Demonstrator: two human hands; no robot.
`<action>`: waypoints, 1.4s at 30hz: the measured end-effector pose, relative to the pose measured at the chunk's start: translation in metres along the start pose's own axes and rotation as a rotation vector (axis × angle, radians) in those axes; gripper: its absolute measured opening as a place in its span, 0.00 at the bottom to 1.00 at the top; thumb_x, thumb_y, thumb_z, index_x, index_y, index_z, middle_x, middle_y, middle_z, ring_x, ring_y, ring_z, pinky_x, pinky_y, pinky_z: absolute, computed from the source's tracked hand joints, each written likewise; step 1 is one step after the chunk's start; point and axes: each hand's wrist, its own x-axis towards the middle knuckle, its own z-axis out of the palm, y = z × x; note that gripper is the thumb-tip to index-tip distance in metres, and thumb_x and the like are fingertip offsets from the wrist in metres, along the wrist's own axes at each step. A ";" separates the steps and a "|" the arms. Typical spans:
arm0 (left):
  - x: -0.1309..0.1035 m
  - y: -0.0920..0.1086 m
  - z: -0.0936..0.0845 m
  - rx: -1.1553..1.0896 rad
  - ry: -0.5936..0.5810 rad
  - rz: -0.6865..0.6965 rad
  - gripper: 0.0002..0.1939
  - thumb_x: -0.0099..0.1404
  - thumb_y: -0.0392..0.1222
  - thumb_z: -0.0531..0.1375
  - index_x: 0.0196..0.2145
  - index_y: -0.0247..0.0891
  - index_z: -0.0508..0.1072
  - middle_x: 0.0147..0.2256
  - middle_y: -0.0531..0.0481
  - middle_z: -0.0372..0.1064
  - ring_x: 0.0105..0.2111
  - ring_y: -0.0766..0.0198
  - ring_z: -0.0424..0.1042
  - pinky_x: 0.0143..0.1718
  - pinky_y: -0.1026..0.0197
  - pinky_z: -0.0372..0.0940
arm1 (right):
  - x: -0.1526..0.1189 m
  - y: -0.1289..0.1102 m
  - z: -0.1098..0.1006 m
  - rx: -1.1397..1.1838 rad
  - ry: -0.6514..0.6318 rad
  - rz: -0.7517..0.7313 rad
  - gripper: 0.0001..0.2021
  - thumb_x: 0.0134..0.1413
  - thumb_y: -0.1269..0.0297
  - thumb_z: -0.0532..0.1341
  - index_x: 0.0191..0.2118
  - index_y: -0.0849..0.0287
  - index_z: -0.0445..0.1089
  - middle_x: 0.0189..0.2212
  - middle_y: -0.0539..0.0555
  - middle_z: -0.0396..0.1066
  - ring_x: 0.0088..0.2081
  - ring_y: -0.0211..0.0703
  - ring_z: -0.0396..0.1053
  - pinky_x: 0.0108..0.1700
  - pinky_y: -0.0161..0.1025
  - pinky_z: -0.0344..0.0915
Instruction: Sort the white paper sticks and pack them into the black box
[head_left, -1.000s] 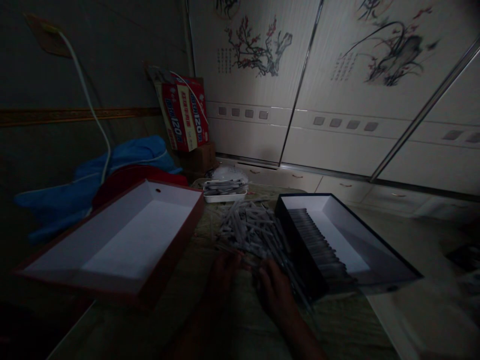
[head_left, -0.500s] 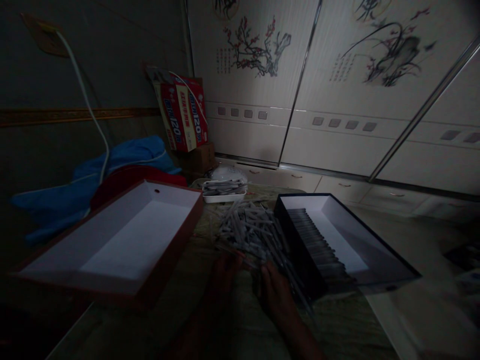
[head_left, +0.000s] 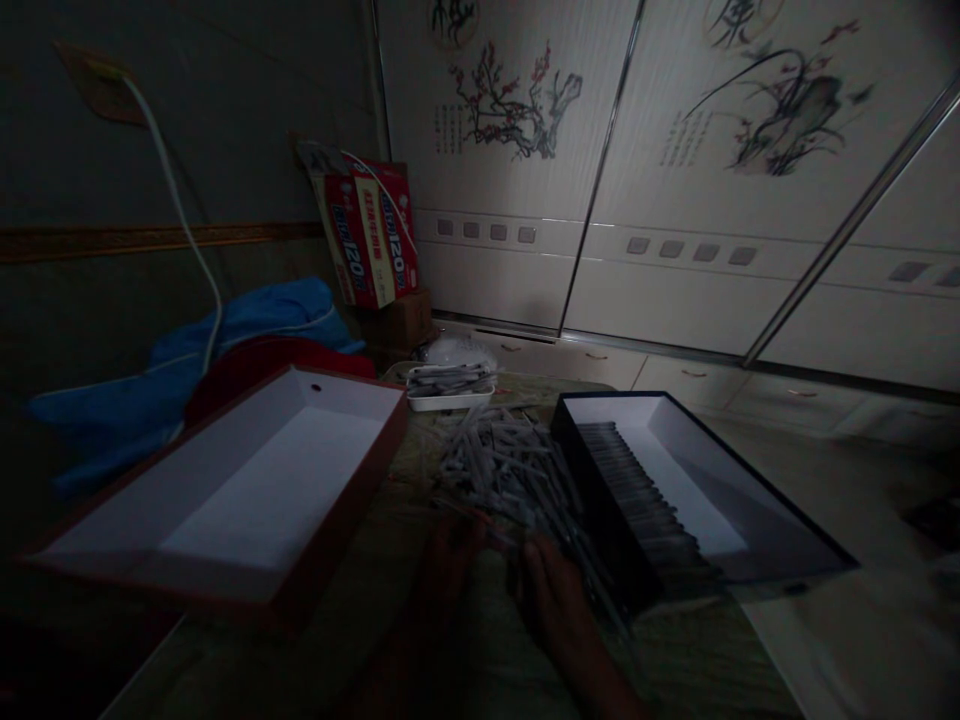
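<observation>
Both hands are low in the middle of the dim head view, in front of a loose pile of thin pen-like sticks (head_left: pixel 502 455). My left hand (head_left: pixel 450 550) is closed around a thin clear stick with a reddish part (head_left: pixel 480 518). Facing it, my right hand (head_left: pixel 551 585) has its fingers pressed together at the stick's other end. Right of the pile, a dark-edged box (head_left: pixel 757 480) holds a row of similar dark sticks (head_left: pixel 645 500) along its left side. A red-edged box (head_left: pixel 255 490) with a bare white inside lies on the left.
A white tray (head_left: pixel 450 402) of sticks stands behind the pile. Blue cloth (head_left: pixel 277 305) and a red rounded object (head_left: pixel 262 355) lie behind the left box. Farther back are a red carton (head_left: pixel 375 240), a white cable (head_left: pixel 176 190) and cabinet doors (head_left: pixel 510 270).
The view has shifted slightly, so the scene sits a little lower. Both hands stay close together, with the thin stick still between them.
</observation>
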 end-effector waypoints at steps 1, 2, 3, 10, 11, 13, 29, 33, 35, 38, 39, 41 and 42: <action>0.000 0.001 0.000 -0.002 0.004 -0.002 0.10 0.52 0.46 0.60 0.28 0.36 0.72 0.26 0.50 0.72 0.29 0.60 0.70 0.35 0.59 0.64 | 0.000 -0.001 -0.001 -0.002 -0.017 0.010 0.15 0.59 0.55 0.48 0.29 0.56 0.65 0.19 0.49 0.63 0.21 0.37 0.62 0.22 0.32 0.56; 0.000 0.001 0.000 -0.007 -0.003 -0.005 0.11 0.52 0.46 0.60 0.28 0.35 0.72 0.26 0.50 0.72 0.29 0.60 0.70 0.35 0.59 0.64 | 0.000 -0.001 -0.001 -0.006 -0.035 0.016 0.14 0.59 0.56 0.48 0.30 0.57 0.65 0.20 0.48 0.64 0.21 0.36 0.62 0.23 0.31 0.56; 0.000 0.001 0.000 -0.013 -0.012 -0.007 0.11 0.52 0.46 0.60 0.28 0.35 0.72 0.25 0.50 0.72 0.29 0.60 0.70 0.35 0.59 0.64 | 0.001 -0.001 -0.001 -0.011 -0.048 0.016 0.14 0.59 0.57 0.48 0.30 0.57 0.64 0.20 0.48 0.63 0.22 0.36 0.62 0.24 0.31 0.56; 0.000 -0.003 -0.001 0.012 -0.005 0.017 0.11 0.51 0.46 0.61 0.29 0.35 0.73 0.28 0.50 0.71 0.31 0.60 0.69 0.36 0.60 0.63 | 0.001 0.001 0.001 0.072 -0.025 0.040 0.17 0.58 0.53 0.47 0.25 0.56 0.61 0.18 0.48 0.61 0.21 0.37 0.60 0.24 0.33 0.55; 0.000 -0.004 -0.002 0.016 -0.018 0.028 0.11 0.52 0.45 0.61 0.29 0.35 0.73 0.28 0.50 0.72 0.32 0.60 0.70 0.37 0.60 0.63 | 0.000 0.000 0.002 0.088 -0.005 0.053 0.18 0.58 0.51 0.47 0.24 0.56 0.61 0.18 0.49 0.61 0.21 0.38 0.60 0.23 0.33 0.55; 0.000 -0.005 -0.002 0.007 -0.050 0.047 0.10 0.53 0.45 0.60 0.29 0.35 0.73 0.27 0.49 0.72 0.31 0.60 0.70 0.37 0.60 0.63 | 0.000 -0.001 0.003 0.114 0.011 0.077 0.19 0.57 0.49 0.47 0.22 0.55 0.61 0.18 0.50 0.62 0.20 0.39 0.61 0.23 0.34 0.56; 0.002 -0.005 -0.002 -0.015 -0.041 0.037 0.11 0.52 0.46 0.61 0.28 0.34 0.72 0.23 0.51 0.73 0.27 0.61 0.71 0.35 0.59 0.64 | 0.001 0.001 0.002 0.235 -0.078 0.137 0.20 0.57 0.50 0.49 0.22 0.59 0.60 0.17 0.46 0.58 0.20 0.33 0.56 0.23 0.30 0.54; 0.001 0.001 -0.002 -0.005 -0.061 0.045 0.11 0.52 0.45 0.60 0.29 0.35 0.72 0.23 0.50 0.74 0.27 0.60 0.72 0.34 0.58 0.65 | 0.002 -0.004 -0.002 0.377 -0.181 0.289 0.22 0.58 0.48 0.46 0.23 0.60 0.62 0.11 0.45 0.58 0.13 0.31 0.52 0.15 0.28 0.48; 0.000 0.004 -0.002 0.026 -0.050 0.058 0.09 0.52 0.44 0.60 0.28 0.35 0.72 0.23 0.50 0.74 0.26 0.60 0.72 0.34 0.58 0.65 | 0.004 -0.009 -0.005 0.325 -0.089 0.240 0.20 0.57 0.49 0.48 0.29 0.61 0.67 0.17 0.49 0.65 0.17 0.34 0.60 0.19 0.29 0.56; -0.001 0.002 -0.002 0.122 -0.096 0.114 0.07 0.50 0.41 0.61 0.26 0.35 0.73 0.24 0.50 0.74 0.27 0.60 0.72 0.34 0.59 0.65 | 0.005 -0.014 -0.007 0.199 -0.031 0.082 0.17 0.55 0.53 0.53 0.43 0.59 0.68 0.35 0.55 0.72 0.37 0.44 0.68 0.38 0.36 0.64; -0.002 0.000 -0.001 0.172 -0.120 0.140 0.06 0.49 0.41 0.62 0.26 0.35 0.74 0.25 0.50 0.74 0.28 0.59 0.72 0.35 0.59 0.65 | 0.005 -0.015 -0.007 0.174 -0.056 0.039 0.17 0.54 0.55 0.54 0.46 0.58 0.67 0.40 0.56 0.71 0.42 0.45 0.67 0.43 0.38 0.63; -0.002 -0.005 -0.001 0.265 -0.115 0.208 0.08 0.49 0.40 0.62 0.29 0.36 0.75 0.29 0.49 0.75 0.32 0.58 0.72 0.36 0.59 0.65 | 0.005 -0.013 -0.007 0.154 -0.098 -0.012 0.17 0.54 0.57 0.54 0.47 0.57 0.68 0.43 0.56 0.70 0.45 0.46 0.66 0.46 0.40 0.61; -0.002 -0.007 -0.002 0.302 -0.078 0.245 0.09 0.51 0.41 0.61 0.32 0.37 0.75 0.31 0.48 0.75 0.33 0.58 0.72 0.37 0.59 0.65 | 0.005 -0.010 -0.007 0.154 -0.084 -0.012 0.16 0.54 0.57 0.54 0.45 0.57 0.69 0.41 0.56 0.71 0.43 0.46 0.67 0.45 0.40 0.63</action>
